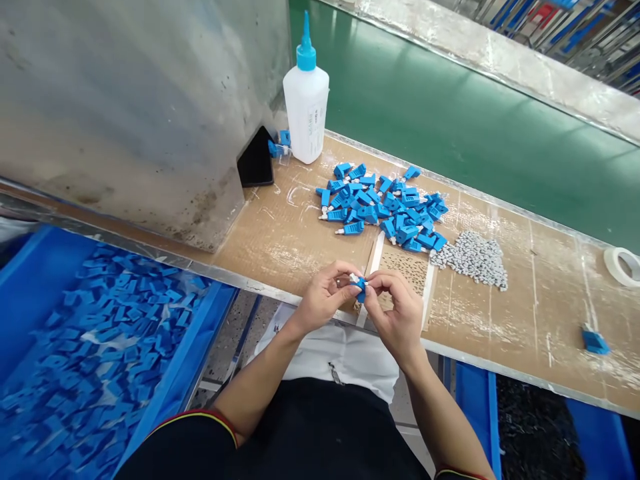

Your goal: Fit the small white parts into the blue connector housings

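Both hands meet over the front edge of the cardboard-covered bench (pixel 280 247). Between their fingertips is a small blue part (pixel 360 288) with a white piece at its top. My left hand (pixel 325 297) pinches it from the left, thumb and forefinger closed. From the right, my right hand (pixel 397 310) pinches the same part with its fingers closed. Just beyond the hands lies a pile of blue parts (pixel 385 203), many with white tips. A heap of small grey pieces (pixel 475 260) sits right of the pile, beside a dotted panel (pixel 405 267) with white strips.
A white bottle (pixel 306 113) with a blue nozzle stands behind, near a metal box (pixel 125 113). Tape (pixel 623 267) and a single blue part (pixel 595 340) lie at right. Blue bins (pixel 170 393) flank the bench below. A green surface (pixel 450 133) runs behind.
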Available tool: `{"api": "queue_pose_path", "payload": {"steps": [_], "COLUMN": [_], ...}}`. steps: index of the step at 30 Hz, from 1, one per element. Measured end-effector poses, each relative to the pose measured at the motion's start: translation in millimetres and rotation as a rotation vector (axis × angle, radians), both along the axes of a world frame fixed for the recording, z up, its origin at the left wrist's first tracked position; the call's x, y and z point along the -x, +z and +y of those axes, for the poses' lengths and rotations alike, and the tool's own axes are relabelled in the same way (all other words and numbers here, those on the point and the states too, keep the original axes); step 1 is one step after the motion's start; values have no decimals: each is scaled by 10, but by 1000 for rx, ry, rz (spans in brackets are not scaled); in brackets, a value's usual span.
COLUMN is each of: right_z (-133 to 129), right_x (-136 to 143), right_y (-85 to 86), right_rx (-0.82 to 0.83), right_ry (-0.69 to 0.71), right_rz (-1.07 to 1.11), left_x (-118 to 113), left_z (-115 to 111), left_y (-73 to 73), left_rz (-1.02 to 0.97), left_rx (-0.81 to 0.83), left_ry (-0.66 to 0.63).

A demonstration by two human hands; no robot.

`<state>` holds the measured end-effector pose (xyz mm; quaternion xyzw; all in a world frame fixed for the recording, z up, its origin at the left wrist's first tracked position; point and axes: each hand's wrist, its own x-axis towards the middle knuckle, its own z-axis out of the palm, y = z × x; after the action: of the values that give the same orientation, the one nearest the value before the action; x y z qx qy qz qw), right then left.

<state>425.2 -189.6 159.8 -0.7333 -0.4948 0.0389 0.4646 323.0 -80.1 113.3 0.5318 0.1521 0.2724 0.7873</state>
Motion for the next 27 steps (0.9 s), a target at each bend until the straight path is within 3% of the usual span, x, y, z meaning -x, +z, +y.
{"api": "queue_pose_path", "payload": {"steps": [6,16,27], "right_z": [-5,-68,-232], "right_x": [-21,-166,-104], "right_y": [0,147,-76], "right_rx": [41,198,63], "right_ry": [21,198,111], "right_rz": [-12,42,106], "left_x": [4,20,26], "left_z": [-1,-5,-5], "left_y": [17,-42,-30], "left_rz": [24,-5,-72], "left_rx": [-11,-8,-133], "left_ry": [1,-29,-16]}}
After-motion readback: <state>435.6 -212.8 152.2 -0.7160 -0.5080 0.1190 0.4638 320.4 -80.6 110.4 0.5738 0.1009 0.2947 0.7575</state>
